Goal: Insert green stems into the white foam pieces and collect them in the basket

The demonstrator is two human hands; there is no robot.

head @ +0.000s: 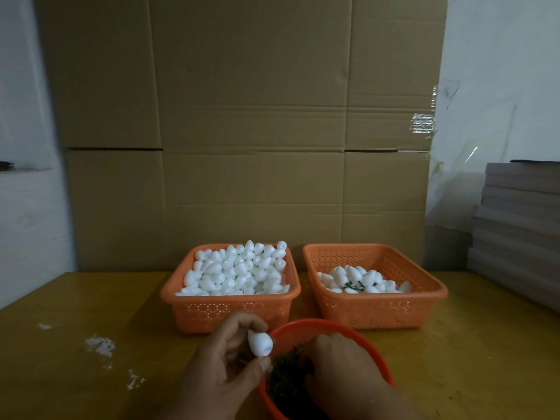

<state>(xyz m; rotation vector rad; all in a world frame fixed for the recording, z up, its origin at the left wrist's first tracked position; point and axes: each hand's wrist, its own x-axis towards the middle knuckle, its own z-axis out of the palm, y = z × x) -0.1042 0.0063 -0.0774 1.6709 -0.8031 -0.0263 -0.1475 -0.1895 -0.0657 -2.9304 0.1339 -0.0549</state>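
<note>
Dim, yellowish light; soft overall, wide-angle bend at edges, hands (272, 365) blurry & shadowed.

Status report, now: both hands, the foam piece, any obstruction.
Left hand pinching one white foam piece. Right hand down in red round bowl of green stems; its grip hidden. Nothing blocking.

Orange perforated baskets (375, 307), white foam pieces (236, 271)

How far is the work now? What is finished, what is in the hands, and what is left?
Done: a shallow layer of stemmed pieces lies in the right basket. In hand: the left hand pinches one white foam piece, with no stem visible yet, while the right hand reaches into the red bowl of green stems. Left: the left basket is heaped with bare foam pieces.
</note>
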